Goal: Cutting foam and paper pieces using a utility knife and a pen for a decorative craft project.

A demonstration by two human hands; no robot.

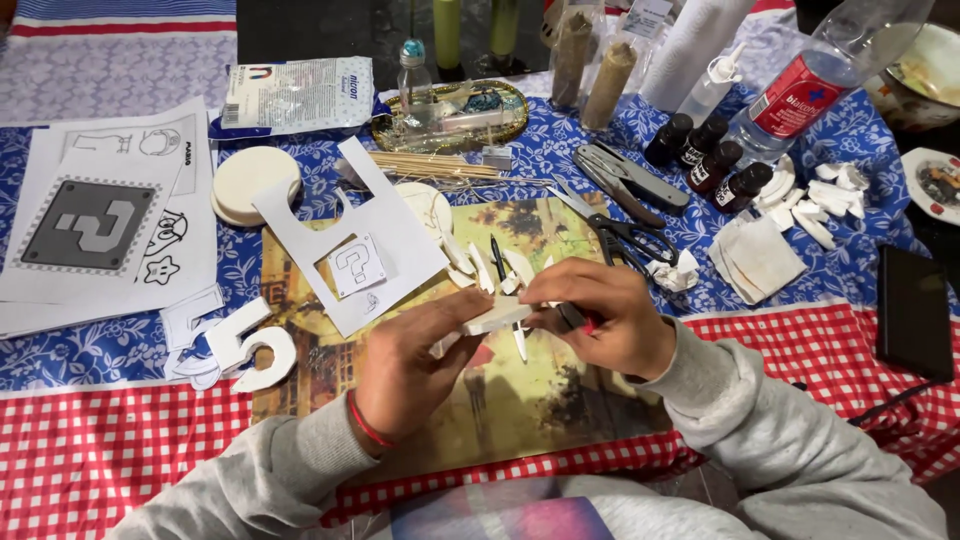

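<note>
Two bare hands meet above a picture-printed cutting mat (500, 400) on the counter. Far left, printed paper sheets with a grey block drawing (95, 225) lie flat; just right of them rest a stack of round white discs (250, 180) and a white cut-out numeral piece (250, 345). A white paper stencil sheet (365, 235) overlaps the mat's upper left corner. The left hand (415, 360), its grip closed, pinches a flat white foam piece (497, 317) from below and the left. The right hand (605, 315) touches the same piece, its grip closed on a thin dark tool (572, 318). Farther right lie black-handled scissors (630, 235), four small dark bottles (710, 160) and a black phone (915, 310).
</note>
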